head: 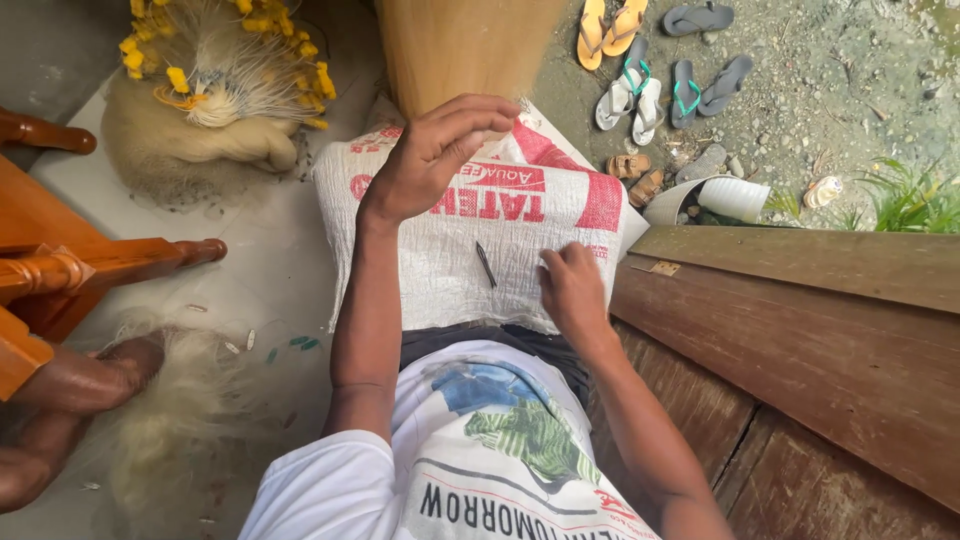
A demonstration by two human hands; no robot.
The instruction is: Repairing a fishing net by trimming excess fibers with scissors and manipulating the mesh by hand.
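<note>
The left hand is raised above a white woven sack with red printing that lies draped over the person's lap, its fingers curved and spread apart, gripping nothing that can be made out; any thread it may be drawing up is too fine to see. The right hand rests low on the sack, fingertips pinched together against the fabric as if to pin it flat. A small dark needle-like tool lies on the sack between the two hands, within easy reach. A heap of pale fishing net with yellow floats sits on the floor ahead, and sandals lie scattered beyond.
</note>
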